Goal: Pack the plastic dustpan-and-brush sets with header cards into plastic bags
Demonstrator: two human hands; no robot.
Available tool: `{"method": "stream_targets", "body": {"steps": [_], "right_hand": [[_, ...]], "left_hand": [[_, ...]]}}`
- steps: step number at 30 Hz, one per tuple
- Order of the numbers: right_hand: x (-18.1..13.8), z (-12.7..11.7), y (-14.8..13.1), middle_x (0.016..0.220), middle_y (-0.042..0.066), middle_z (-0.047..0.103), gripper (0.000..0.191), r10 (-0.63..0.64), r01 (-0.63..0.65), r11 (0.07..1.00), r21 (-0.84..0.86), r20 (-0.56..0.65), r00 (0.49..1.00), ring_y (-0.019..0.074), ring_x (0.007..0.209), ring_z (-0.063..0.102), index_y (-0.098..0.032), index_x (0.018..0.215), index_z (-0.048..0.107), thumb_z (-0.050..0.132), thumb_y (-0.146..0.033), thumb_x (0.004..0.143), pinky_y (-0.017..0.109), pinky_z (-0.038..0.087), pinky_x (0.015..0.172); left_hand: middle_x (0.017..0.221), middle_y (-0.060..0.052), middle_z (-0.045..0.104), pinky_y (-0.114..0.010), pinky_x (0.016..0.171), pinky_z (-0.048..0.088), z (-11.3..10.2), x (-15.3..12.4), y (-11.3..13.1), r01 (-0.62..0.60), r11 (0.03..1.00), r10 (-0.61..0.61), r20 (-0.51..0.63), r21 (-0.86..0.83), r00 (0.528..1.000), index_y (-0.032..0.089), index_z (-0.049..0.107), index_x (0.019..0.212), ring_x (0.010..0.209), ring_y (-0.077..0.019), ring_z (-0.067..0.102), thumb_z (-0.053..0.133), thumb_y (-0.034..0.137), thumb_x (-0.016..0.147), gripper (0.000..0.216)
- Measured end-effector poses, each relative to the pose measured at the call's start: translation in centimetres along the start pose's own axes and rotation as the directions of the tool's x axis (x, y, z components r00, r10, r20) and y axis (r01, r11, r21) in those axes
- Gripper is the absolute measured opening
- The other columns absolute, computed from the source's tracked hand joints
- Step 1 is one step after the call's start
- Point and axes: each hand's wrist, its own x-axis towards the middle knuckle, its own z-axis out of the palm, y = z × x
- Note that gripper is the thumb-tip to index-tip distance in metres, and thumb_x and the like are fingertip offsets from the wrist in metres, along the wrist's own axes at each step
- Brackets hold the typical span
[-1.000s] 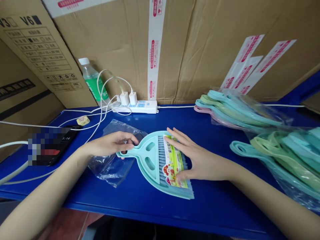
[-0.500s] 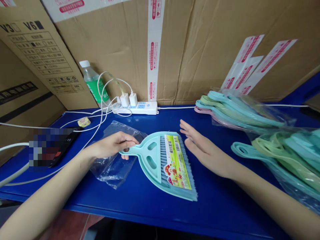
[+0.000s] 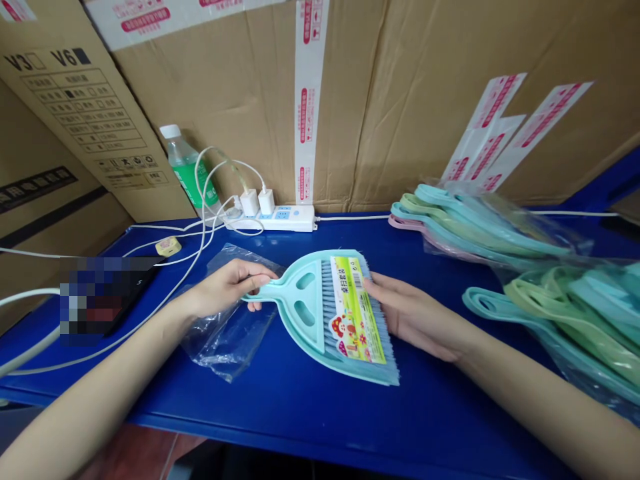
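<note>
Dustpan [image 3: 320, 359] smooth plastic, soft sheen; brush bristles [image 3: 329, 288] fine, matt; label [image 3: 357, 313] smooth, printed (paper or film, can't tell); wrapper [image 3: 220, 353] clear, glossy, crinkled plastic; tabletop [image 3: 300, 427] smooth, faintly glossy; cardboard [image 3: 410, 100] matt, creased; 2 plug adapters [image 3: 249, 203] smooth plastic.

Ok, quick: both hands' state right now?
Left hand: closed, holding the light-blue brush-and-dustpan set by its handle.
Right hand: closed on its bristle edge.

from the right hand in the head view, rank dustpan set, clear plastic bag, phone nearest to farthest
1. Dustpan set: at the right hand.
2. Clear plastic bag: left of the set.
3. Phone: farthest left, past the bag.
</note>
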Motion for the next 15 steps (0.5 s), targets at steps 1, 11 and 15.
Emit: {"method": "stream_targets", "body": {"steps": [1, 11, 15], "right_hand": [[0.01, 0.14, 0.03, 0.117, 0.008, 0.072, 0.031, 0.015, -0.015, 1.0, 0.014, -0.021, 1.0, 0.0213, 0.102, 0.07, -0.023, 0.129, 0.055, 0.049, -0.027, 0.098, 0.04, 0.055, 0.096], [-0.04, 0.42, -0.06, 0.109, 0.006, 0.075, 0.018, 0.058, -0.05, 0.997, 0.063, -0.124, 0.991, 0.0186, 0.095, 0.073, -0.022, 0.111, 0.059, 0.051, -0.015, 0.097, 0.035, 0.057, 0.093], [0.13, 0.71, -0.1, 0.1, 0.004, 0.077, 0.021, 0.062, -0.039, 0.993, 0.116, -0.204, 0.977, 0.0163, 0.082, 0.075, -0.022, 0.109, 0.058, 0.046, -0.01, 0.096, 0.035, 0.059, 0.091]], "left_hand": [[0.06, 0.003, 0.057, -0.02, 0.049, 0.044, 0.02, 0.02, -0.04, 0.0, 1.0, 0.0, 0.002, -0.005, 1.0, 0.014, 0.07, 0.091, 0.052, -0.0086, 0.05, 0.065, 0.058, 0.084, 0.045], [0.066, 0.002, 0.059, -0.018, 0.046, 0.042, 0.83, 0.07, -0.21, 0.04, 0.982, -0.046, -0.029, -0.187, 0.999, 0.014, 0.067, 0.092, 0.053, -0.008, 0.052, 0.07, 0.058, 0.081, 0.045], [0.067, 0.001, 0.06, -0.02, 0.048, 0.044, 0.88, 0.02, -0.31, 0.052, 0.951, -0.069, -0.045, -0.306, 0.997, 0.014, 0.064, 0.1, 0.055, -0.0104, 0.055, 0.07, 0.052, 0.083, 0.042]]}}
